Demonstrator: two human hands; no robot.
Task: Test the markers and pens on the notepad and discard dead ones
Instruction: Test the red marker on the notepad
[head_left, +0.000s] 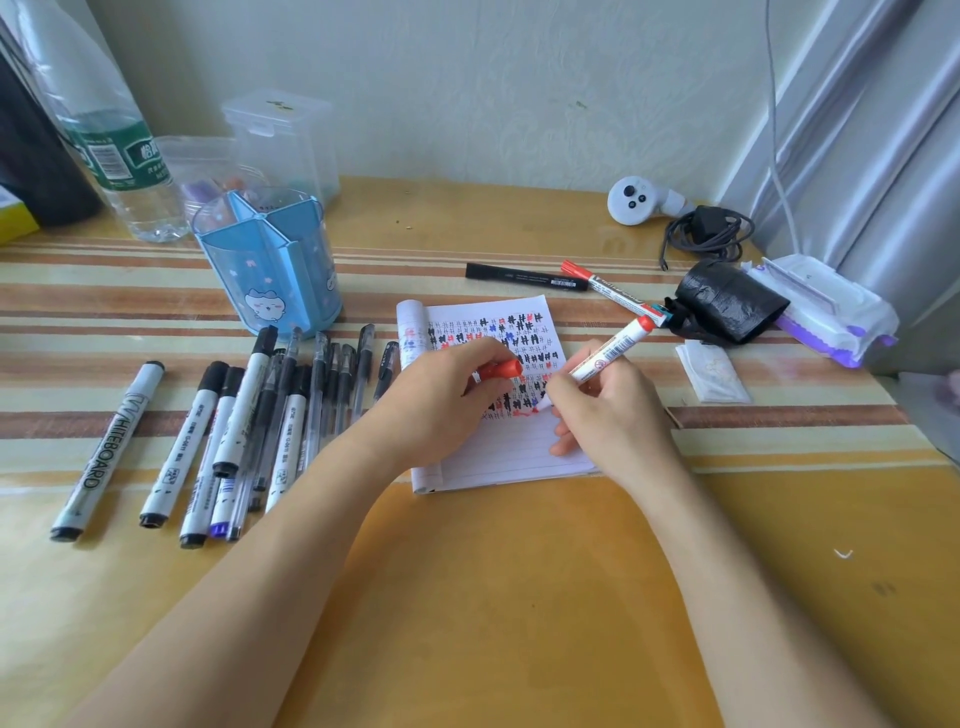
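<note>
A small lined notepad (498, 457) lies at the table's middle, its upper part covered in black, red and blue hash marks. My right hand (608, 410) grips a white marker with a red end (613, 351), tip down on the paper beside a fresh red mark. My left hand (441, 400) rests on the notepad and pinches the red cap (501, 370). To the left lie several whiteboard markers and gel pens (244, 421) side by side. Behind the notepad lie a black marker (524, 277) and a red-capped marker (613, 291).
A blue pen holder (270, 265) stands behind the row of pens, with clear plastic boxes (280, 140) and a water bottle (109, 150) further back. At the right sit a black bag roll (727, 301), a wet-wipe pack (826, 312), a tissue packet (714, 371), a white controller (636, 200) and a cable (706, 234).
</note>
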